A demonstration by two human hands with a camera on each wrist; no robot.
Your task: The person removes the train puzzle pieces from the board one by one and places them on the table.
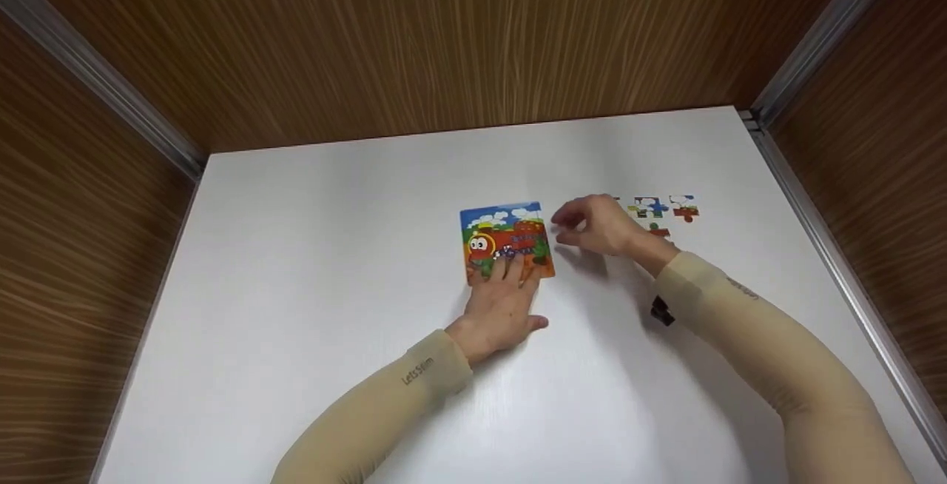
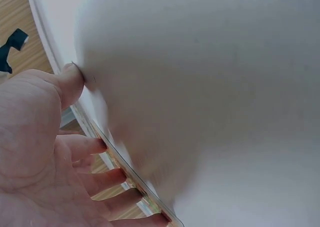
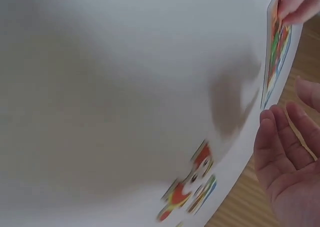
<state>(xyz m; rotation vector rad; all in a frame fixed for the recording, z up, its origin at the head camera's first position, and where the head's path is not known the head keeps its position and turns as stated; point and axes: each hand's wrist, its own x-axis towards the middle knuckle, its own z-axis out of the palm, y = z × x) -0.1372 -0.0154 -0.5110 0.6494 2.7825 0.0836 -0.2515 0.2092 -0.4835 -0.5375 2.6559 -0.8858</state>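
Observation:
A square picture puzzle (image 1: 510, 236) of a red train with a face lies flat on the white table. Spread fingers of my left hand (image 1: 499, 314) rest on its lower part, the thumb out to the side on the table. The left wrist view shows these fingertips along the puzzle's thin edge (image 2: 137, 179). Just off the puzzle's right side is my right hand (image 1: 603, 225), fingers loosely bent and nothing visible between them. Beyond that hand lie loose jigsaw pieces (image 1: 649, 207), partly hidden by it. One piece with eyes (image 3: 194, 179) shows in the right wrist view.
Another loose piece (image 1: 685, 208) lies farther right on the table (image 1: 318, 269). Wood-grain panels (image 1: 459, 40) stand at the back and both sides. A small black object (image 1: 662, 311) shows beneath the right sleeve.

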